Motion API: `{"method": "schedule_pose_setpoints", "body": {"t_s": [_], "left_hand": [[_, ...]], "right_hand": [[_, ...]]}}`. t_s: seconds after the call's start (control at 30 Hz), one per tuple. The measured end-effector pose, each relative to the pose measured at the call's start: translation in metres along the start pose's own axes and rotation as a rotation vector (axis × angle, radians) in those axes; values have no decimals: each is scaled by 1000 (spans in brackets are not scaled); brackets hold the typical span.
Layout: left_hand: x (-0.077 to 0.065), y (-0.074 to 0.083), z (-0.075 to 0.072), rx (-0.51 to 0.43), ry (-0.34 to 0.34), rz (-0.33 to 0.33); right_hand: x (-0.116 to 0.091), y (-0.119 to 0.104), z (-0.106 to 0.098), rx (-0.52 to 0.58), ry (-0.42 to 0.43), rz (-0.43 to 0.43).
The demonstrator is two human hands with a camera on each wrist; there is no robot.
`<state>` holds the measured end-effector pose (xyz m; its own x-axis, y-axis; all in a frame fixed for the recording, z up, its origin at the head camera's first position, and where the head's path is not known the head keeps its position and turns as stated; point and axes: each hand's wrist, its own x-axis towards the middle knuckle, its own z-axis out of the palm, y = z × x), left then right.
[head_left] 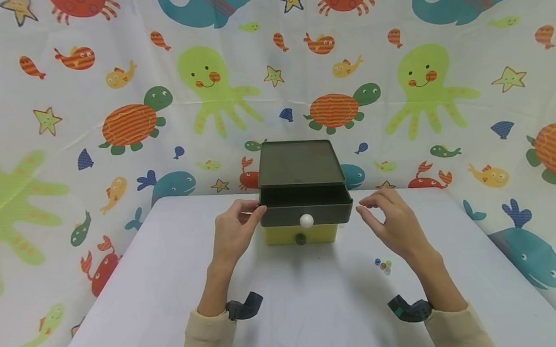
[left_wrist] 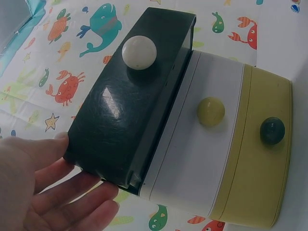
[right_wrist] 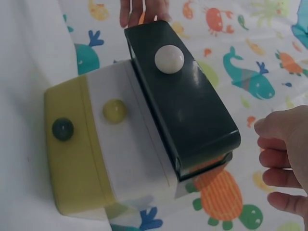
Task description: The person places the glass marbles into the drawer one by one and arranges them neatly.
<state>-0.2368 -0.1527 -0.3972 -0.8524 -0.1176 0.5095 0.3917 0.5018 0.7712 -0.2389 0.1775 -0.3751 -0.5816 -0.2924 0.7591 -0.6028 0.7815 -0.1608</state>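
Observation:
A small drawer cabinet (head_left: 302, 163) stands at the table's back edge, its dark green top drawer (left_wrist: 130, 96) pulled out and a white round knob (head_left: 307, 221) on the drawer front. Below are a white drawer (left_wrist: 197, 120) with a yellow knob and a yellow drawer (right_wrist: 72, 168) with a dark green knob. My left hand (head_left: 233, 229) is at the drawer's left front corner, thumb tip and fingertips right at its edge, fingers fairly straight. To the right of the drawer, my right hand (head_left: 393, 221) hovers with loosely bent fingers, apart from it and holding nothing.
Several small coloured glass beads (head_left: 383, 266) lie on the white table (head_left: 299, 313), in front of the cabinet and left of my right forearm. A cloth (head_left: 271, 87) printed with sea animals hangs close behind the cabinet and along both table sides.

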Motion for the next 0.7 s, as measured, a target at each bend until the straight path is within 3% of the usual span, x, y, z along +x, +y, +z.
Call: {"method": "schedule_pose_setpoints", "body": {"t_s": [0.7], "left_hand": [[-1,1,2,10,6,-15]], "right_hand": [[-22,13,-2,17,9,66]]}}
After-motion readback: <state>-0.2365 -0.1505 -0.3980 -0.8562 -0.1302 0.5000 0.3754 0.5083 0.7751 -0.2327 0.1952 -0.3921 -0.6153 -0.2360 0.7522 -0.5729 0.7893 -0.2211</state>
